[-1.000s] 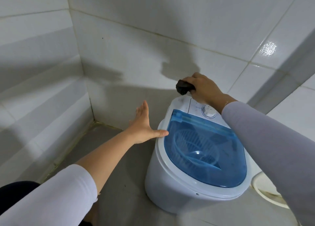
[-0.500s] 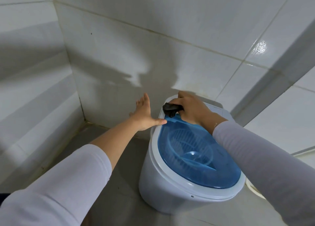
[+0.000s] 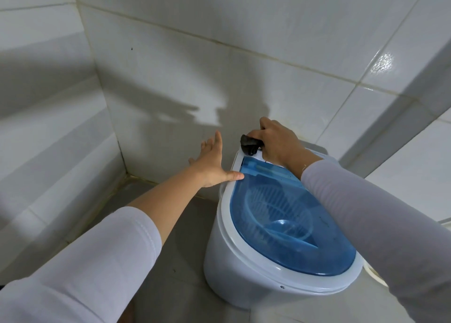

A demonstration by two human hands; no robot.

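Note:
A small white washing machine with a clear blue lid stands on the grey floor in a tiled corner. My right hand grips a dark wadded cloth and presses it on the machine's white back panel, at its far left corner. My left hand is stretched out flat at the machine's left side, fingers straight, with the thumb lying on the white rim by the lid's back corner. A ribbed basket shows through the lid. The control dial is hidden under my right hand.
White tiled walls meet in a corner just behind and left of the machine. Grey floor lies to the machine's left. A white rounded rim shows on the floor at the machine's right.
My right hand has drawn the cloth from behind the machine down onto the back panel's left corner. My left hand stays at the machine's left rim.

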